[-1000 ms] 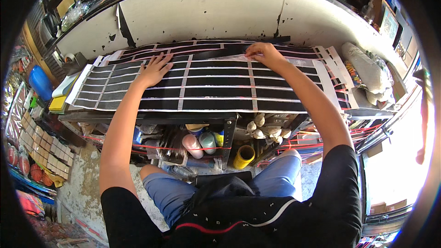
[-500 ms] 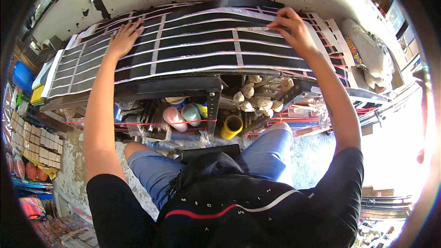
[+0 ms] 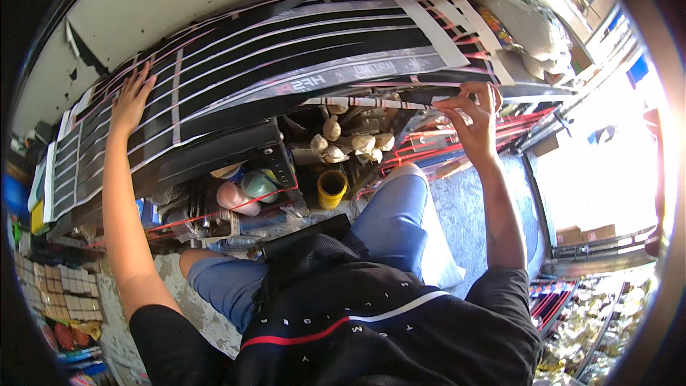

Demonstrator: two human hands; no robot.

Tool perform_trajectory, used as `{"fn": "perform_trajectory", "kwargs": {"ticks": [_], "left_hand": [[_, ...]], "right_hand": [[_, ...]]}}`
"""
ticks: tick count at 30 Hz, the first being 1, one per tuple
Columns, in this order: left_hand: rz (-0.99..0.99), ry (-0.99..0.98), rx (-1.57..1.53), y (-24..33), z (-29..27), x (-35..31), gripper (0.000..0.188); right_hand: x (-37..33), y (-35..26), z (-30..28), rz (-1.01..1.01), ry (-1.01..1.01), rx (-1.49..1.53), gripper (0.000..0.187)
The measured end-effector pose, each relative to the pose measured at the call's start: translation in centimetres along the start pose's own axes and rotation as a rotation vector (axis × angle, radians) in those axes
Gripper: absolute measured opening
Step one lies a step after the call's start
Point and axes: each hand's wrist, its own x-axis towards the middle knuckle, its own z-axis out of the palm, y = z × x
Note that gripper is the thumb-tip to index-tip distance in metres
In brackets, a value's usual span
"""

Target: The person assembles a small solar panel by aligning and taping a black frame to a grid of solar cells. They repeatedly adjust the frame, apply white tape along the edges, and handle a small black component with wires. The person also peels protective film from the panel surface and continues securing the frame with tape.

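Observation:
A long black sheet (image 3: pixel 239 75) divided by thin white lines lies on the bench before me. My left hand (image 3: pixel 131 104) rests flat on its left part, fingers spread. Beyond the sheet's near right edge, my right hand (image 3: pixel 468 107) has thumb and fingers pinched on the end of a narrow strip (image 3: pixel 368 102), white with dark and reddish marks. This strip runs leftward along the bench's front edge. A grey band of printed backing (image 3: pixel 357 70) shows on the near right side of the sheet. Whether the strip is still attached at its left end, I cannot tell.
Under the bench are a yellow tube (image 3: pixel 331 189), pale bulb-shaped items (image 3: pixel 363 144), and a pink rounded object (image 3: pixel 236 196) beside a green one. Red cords (image 3: pixel 400 150) cross the shelf front. A plastic-wrapped bundle (image 3: pixel 525 25) lies at the far right. A wall borders the back.
My right hand has come from over the sheet toward me, past its front edge, with the strip in its fingers. More grey backing shows. The whole view has turned; my left hand still lies on the sheet.

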Motion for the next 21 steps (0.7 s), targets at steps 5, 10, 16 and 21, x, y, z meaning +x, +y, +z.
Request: {"fn": "perform_trajectory", "kwargs": {"ticks": [5, 10, 16, 21], "left_hand": [[0.056, 0.002, -0.047, -1.4, 0.3, 0.3, 0.072], [0.277, -0.011, -0.114, -2.9, 1.0, 1.7, 0.063], [0.194, -0.033, -0.014, -4.1, 1.9, 3.3, 0.064], [0.189, 0.012, -0.062, -3.7, 1.0, 2.0, 0.059]], "right_hand": [[-4.5, 4.7, -1.0, 0.229, 0.215, -0.015, 0.010], [-14.2, 9.4, -8.7, 0.546, 0.314, -0.169, 0.021], [-19.7, 7.2, -16.2, 0.535, 0.139, -0.713, 0.028], [-15.3, 7.9, -13.7, 0.413, 0.215, -0.648, 0.027]]}}
